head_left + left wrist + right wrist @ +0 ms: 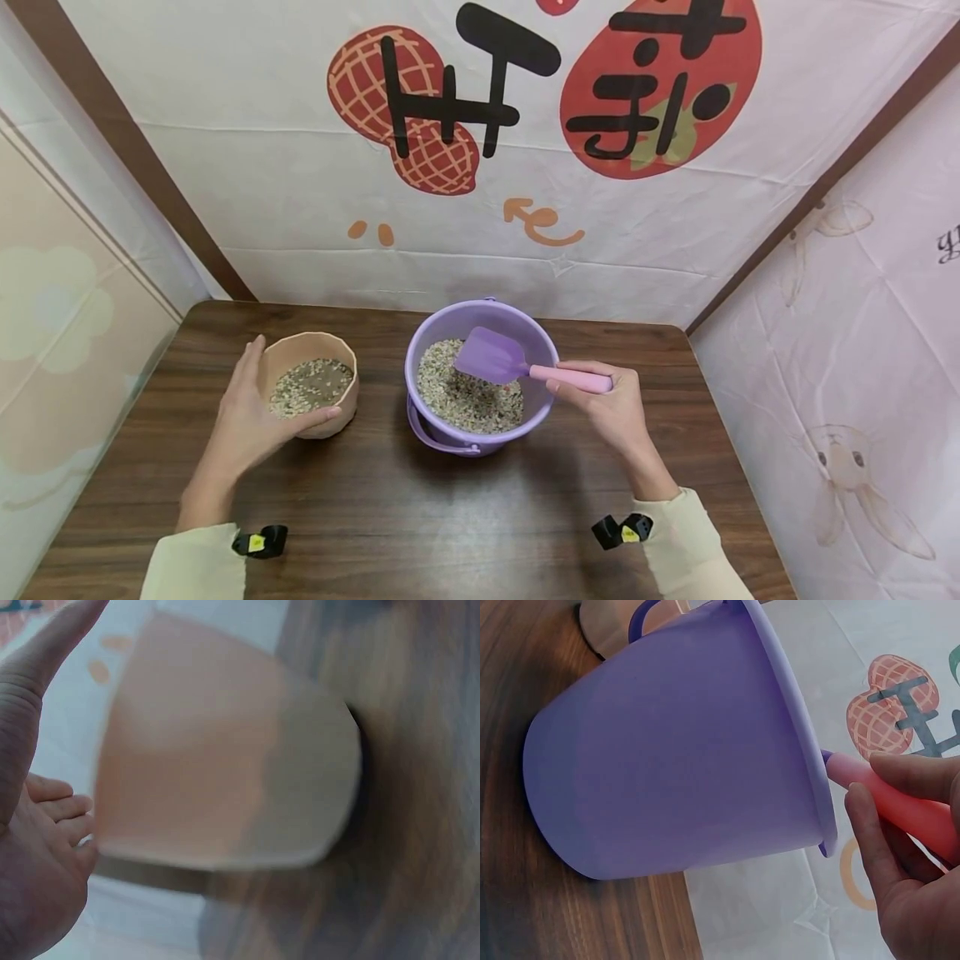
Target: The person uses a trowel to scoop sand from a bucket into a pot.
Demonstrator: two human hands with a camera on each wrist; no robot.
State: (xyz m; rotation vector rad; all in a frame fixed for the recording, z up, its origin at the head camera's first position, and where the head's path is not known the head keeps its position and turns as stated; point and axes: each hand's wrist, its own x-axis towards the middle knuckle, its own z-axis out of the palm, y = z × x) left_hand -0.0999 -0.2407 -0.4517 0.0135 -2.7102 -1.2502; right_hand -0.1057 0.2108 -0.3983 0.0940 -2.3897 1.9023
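Over toward the left edge of the wooden table (465, 517), the left hand (251, 412) cups the peach-coloured bowl (330, 346), its fingers nearly straight along the outer side and the thumb laid across the near rim; the palm steadies the bowl without clenching it. The bowl stands upright and holds a shallow layer of mixed grain (309, 385). Just beside it, about the middle of the table and apart from it, stands the purple bucket (420, 367), filled much deeper with the same grain, its handle folded down at the near side. Above that grain hangs the purple blade of the scoop (491, 356), tilted, and it looks bare. The right hand (607, 408) has its fingers wrapped round the pink handle, over the bucket's right rim. To my judgement, scooping goes best by driving the blade low into the grain, levelling it before lifting, and crossing the gap while the bowl is kept braced.
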